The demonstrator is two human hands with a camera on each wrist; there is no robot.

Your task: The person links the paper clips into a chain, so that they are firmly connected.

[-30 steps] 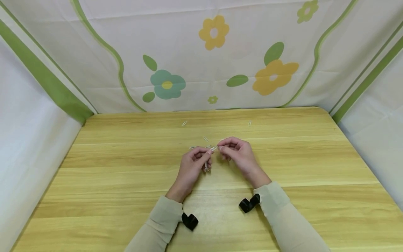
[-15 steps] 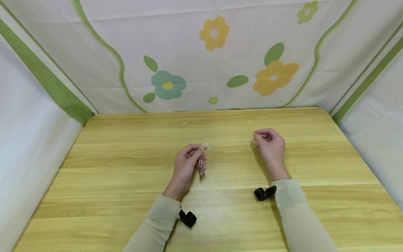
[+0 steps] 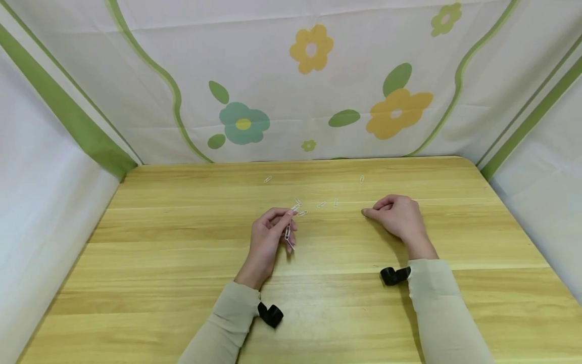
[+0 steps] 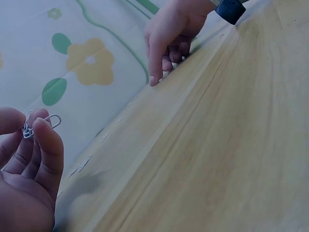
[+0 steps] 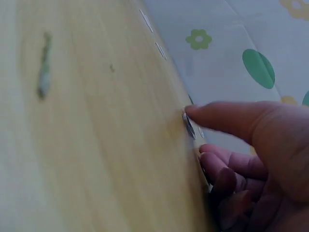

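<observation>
My left hand (image 3: 273, 232) pinches a short chain of linked white paper clips (image 3: 288, 232) between thumb and fingers. One clip pokes out past the fingertips, and others hang below. In the left wrist view the paper clips (image 4: 29, 128) show between the fingers. Off to the right, my right hand (image 3: 400, 217) is down at the table, its outstretched thumb touching a single paper clip (image 5: 189, 126). Its other fingers are bent, with a gap between them and the thumb in the right wrist view. That clip is mostly covered in the head view.
Several loose paper clips lie on the wooden table (image 3: 182, 263), among them one (image 3: 302, 213) beside the left fingertips, one (image 3: 336, 202) between the hands, one (image 3: 268, 179) far left and one (image 3: 361, 179) far right. A flowered curtain (image 3: 282, 91) hangs behind the table.
My right hand has left the left hand, swung right and come down on a lone paper clip. The left hand has shifted slightly left, still holding the chain.
</observation>
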